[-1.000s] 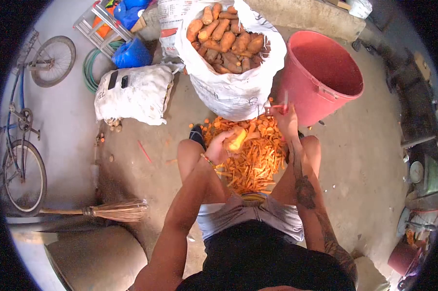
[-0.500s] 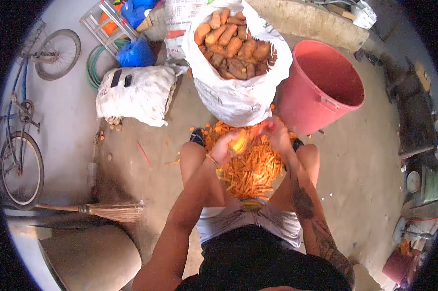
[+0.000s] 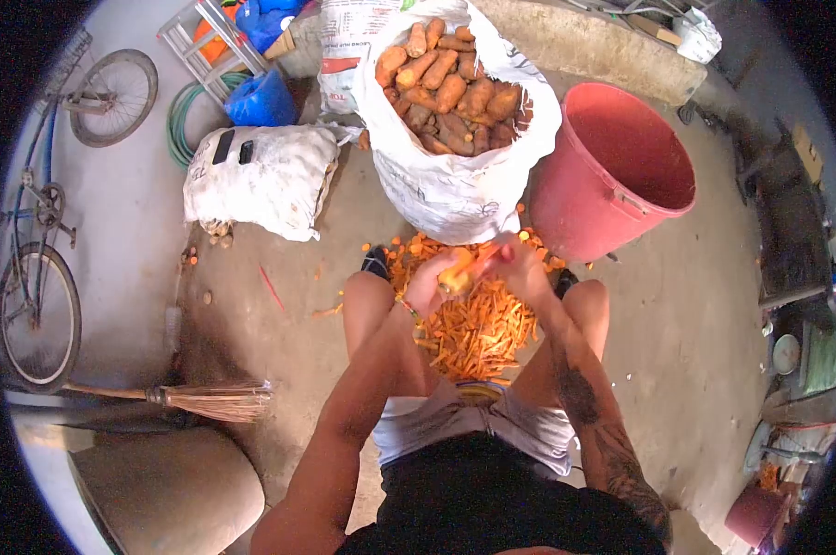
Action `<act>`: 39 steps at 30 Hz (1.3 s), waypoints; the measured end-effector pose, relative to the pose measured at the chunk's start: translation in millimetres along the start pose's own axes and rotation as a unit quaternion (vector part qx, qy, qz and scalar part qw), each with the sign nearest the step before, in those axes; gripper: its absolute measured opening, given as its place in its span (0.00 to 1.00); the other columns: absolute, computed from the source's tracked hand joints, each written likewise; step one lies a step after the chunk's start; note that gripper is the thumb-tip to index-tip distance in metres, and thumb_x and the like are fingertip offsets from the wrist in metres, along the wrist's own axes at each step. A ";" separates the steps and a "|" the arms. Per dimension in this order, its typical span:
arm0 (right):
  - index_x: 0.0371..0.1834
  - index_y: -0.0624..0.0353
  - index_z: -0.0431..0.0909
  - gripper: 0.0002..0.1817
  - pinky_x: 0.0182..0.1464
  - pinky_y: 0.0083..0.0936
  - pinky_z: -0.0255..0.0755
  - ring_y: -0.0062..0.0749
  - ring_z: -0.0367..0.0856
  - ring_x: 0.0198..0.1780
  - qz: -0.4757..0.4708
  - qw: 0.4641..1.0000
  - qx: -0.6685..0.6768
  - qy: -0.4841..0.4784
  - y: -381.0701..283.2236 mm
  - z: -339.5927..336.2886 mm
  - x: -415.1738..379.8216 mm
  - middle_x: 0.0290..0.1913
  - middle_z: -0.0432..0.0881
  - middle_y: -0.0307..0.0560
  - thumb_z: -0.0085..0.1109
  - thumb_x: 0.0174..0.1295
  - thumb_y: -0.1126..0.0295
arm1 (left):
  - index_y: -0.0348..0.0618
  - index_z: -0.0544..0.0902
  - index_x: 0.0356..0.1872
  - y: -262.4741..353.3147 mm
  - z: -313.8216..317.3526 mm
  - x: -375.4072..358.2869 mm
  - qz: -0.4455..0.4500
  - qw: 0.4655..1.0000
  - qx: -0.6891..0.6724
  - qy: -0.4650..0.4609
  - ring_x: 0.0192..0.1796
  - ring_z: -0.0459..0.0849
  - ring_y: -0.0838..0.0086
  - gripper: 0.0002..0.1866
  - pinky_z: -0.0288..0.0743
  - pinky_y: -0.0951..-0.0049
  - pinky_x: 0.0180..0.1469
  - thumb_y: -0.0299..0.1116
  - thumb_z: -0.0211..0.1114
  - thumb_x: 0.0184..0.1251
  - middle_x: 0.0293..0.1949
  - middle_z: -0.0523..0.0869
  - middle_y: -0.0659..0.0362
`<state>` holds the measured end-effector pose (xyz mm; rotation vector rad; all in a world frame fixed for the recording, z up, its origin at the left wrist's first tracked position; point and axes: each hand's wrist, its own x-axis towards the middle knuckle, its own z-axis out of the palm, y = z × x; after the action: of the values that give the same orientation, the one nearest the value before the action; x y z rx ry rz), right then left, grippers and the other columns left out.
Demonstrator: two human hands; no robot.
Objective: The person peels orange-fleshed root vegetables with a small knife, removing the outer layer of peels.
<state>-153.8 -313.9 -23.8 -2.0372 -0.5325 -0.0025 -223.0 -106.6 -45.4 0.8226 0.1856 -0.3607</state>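
Note:
My left hand (image 3: 426,287) is wrapped round a carrot (image 3: 455,278), partly peeled and bright orange-yellow. Close on its right, my right hand (image 3: 526,273) grips a small red peeler (image 3: 507,251), blurred by motion, at the carrot's far end. Beneath both hands a heap of orange carrot peelings (image 3: 483,338) covers the floor between my legs. Just beyond them stands a white sack (image 3: 441,190), its top rolled wide and full of unpeeled carrots (image 3: 450,92).
Right of the sack is a large red bin (image 3: 584,199). A lying white sack (image 3: 260,180), a blue container (image 3: 260,99) and a ladder (image 3: 216,51) are at the upper left. A broom (image 3: 216,402) and a bicycle (image 3: 43,213) are on the left.
The carrot has turned a little in my left hand. My right hand has shifted slightly left, bringing the peeler nearer the carrot. The view has tilted slightly.

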 end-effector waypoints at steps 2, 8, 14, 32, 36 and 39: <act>0.49 0.61 0.77 0.17 0.41 0.31 0.76 0.29 0.81 0.37 0.120 0.971 0.185 0.089 30.3 -2.5 13.4 0.32 0.82 0.43 0.71 0.60 0.72 | 0.41 0.75 0.62 9.2 -9.4 -5.2 -0.050 0.998 0.009 -0.032 0.47 0.87 0.68 0.25 0.82 0.65 0.44 0.49 0.55 0.74 0.49 0.86 0.54; 0.48 0.64 0.78 0.14 0.41 0.26 0.78 0.28 0.84 0.39 0.048 0.998 -0.003 -0.027 -23.7 -13.5 0.2 0.36 0.83 0.45 0.68 0.62 0.75 | 0.42 0.75 0.62 -8.0 -18.5 6.4 -0.041 0.997 -0.066 -0.026 0.45 0.87 0.66 0.22 0.83 0.64 0.43 0.43 0.56 0.73 0.47 0.86 0.55; 0.43 0.65 0.75 0.10 0.41 0.29 0.77 0.28 0.83 0.37 -0.007 0.989 -0.111 -0.101 -51.0 -19.8 -0.1 0.33 0.83 0.43 0.67 0.65 0.73 | 0.42 0.77 0.57 -0.8 8.0 1.7 0.010 0.999 -0.031 0.032 0.35 0.85 0.70 0.21 0.80 0.65 0.34 0.45 0.56 0.73 0.39 0.86 0.57; 0.45 0.64 0.77 0.09 0.41 0.27 0.71 0.25 0.75 0.33 0.035 0.998 0.053 0.022 12.1 -1.0 -1.2 0.30 0.78 0.40 0.65 0.65 0.74 | 0.43 0.77 0.60 -4.2 -17.9 0.3 -0.036 0.998 -0.042 -0.031 0.48 0.87 0.67 0.22 0.82 0.61 0.48 0.46 0.56 0.74 0.50 0.86 0.56; 0.42 0.63 0.77 0.09 0.36 0.27 0.69 0.24 0.73 0.31 0.042 0.937 0.335 0.087 19.2 1.6 20.7 0.28 0.75 0.37 0.66 0.65 0.72 | 0.43 0.76 0.60 9.3 -3.4 -2.1 -0.010 0.998 -0.056 0.016 0.47 0.87 0.70 0.22 0.83 0.64 0.45 0.46 0.57 0.75 0.50 0.86 0.57; 0.40 0.63 0.77 0.06 0.37 0.27 0.71 0.24 0.75 0.31 0.091 0.911 0.401 0.043 37.5 25.6 4.6 0.27 0.74 0.36 0.64 0.67 0.73 | 0.44 0.77 0.59 0.8 -7.4 0.4 -0.011 1.000 -0.015 -0.002 0.44 0.86 0.72 0.21 0.81 0.68 0.39 0.46 0.58 0.74 0.48 0.86 0.59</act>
<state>-141.2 -306.4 -67.0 -1.2599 -0.2210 0.2063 -222.5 -100.7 -49.9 0.7916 0.1953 -0.3787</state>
